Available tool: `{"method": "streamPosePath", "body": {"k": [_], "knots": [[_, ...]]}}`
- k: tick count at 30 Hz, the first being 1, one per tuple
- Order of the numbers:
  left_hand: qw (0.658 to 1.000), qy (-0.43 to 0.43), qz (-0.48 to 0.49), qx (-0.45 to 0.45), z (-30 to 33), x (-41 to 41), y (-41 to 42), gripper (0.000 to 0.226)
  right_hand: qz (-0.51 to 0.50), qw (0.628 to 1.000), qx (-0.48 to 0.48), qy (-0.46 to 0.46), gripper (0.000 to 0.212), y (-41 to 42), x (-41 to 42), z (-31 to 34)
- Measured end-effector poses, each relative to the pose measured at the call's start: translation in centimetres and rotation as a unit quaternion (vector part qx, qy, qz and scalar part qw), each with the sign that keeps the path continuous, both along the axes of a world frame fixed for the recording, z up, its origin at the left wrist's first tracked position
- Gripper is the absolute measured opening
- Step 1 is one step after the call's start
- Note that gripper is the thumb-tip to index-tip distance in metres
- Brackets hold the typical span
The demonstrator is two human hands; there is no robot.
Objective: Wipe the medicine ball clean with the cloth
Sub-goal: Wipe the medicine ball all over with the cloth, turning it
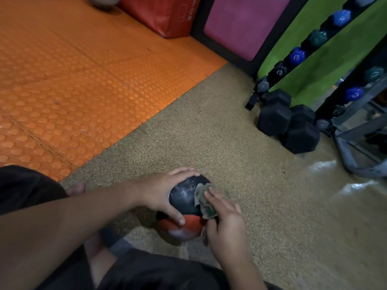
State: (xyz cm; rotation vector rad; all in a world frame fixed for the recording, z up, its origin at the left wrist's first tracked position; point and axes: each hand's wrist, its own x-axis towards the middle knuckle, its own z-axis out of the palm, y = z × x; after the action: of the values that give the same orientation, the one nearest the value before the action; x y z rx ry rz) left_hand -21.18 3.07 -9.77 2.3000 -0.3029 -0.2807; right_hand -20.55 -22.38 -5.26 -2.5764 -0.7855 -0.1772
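A black and red medicine ball sits on the speckled tan floor in front of my legs. My left hand grips its left side, fingers spread over the top and thumb down on the red part. My right hand presses a crumpled greenish-grey cloth against the ball's right side, straight fingers lying on top of the cloth. The ball's black surface shows pale dusty marks.
An orange studded mat covers the floor to the left. Black hex dumbbells lie on the floor at the right, below a rack of small coloured dumbbells. A red padded box and a pink pad stand behind.
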Motion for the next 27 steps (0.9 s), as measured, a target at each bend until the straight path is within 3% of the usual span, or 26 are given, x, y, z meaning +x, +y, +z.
{"method": "streamPosePath", "body": {"k": [2,6,7,12,17,23,27], "knots": [[1.0,-0.011,0.004,0.0,0.6,0.5,-0.9,0.128,-0.054,0.998,0.006,-0.009,0.068,1.3,-0.9,0.0],[1.0,-0.001,-0.011,0.004,0.8,0.4,-0.9,0.129,0.093,0.988,-0.076,-0.094,0.063,1.4,-3.0,-0.2],[1.0,-0.005,-0.013,0.008,0.6,0.3,-0.8,0.13,0.091,0.989,-0.071,-0.097,0.063,0.9,-2.5,-0.1],[1.0,0.003,0.004,0.015,1.3,-0.1,-1.4,0.132,-0.104,0.993,-0.025,-0.042,0.056,-0.4,0.3,-0.4],[1.0,0.001,-0.001,-0.018,0.7,0.1,-0.8,0.127,0.075,0.988,-0.097,-0.092,0.058,1.0,-3.8,0.3],[1.0,0.011,0.029,0.002,1.6,0.0,-1.9,0.131,-0.117,0.993,-0.021,-0.026,0.057,-0.2,0.0,-0.2],[1.0,-0.001,0.007,0.001,1.1,0.1,-1.4,0.127,0.053,0.993,-0.078,-0.078,0.056,1.2,-4.2,0.1]]}}
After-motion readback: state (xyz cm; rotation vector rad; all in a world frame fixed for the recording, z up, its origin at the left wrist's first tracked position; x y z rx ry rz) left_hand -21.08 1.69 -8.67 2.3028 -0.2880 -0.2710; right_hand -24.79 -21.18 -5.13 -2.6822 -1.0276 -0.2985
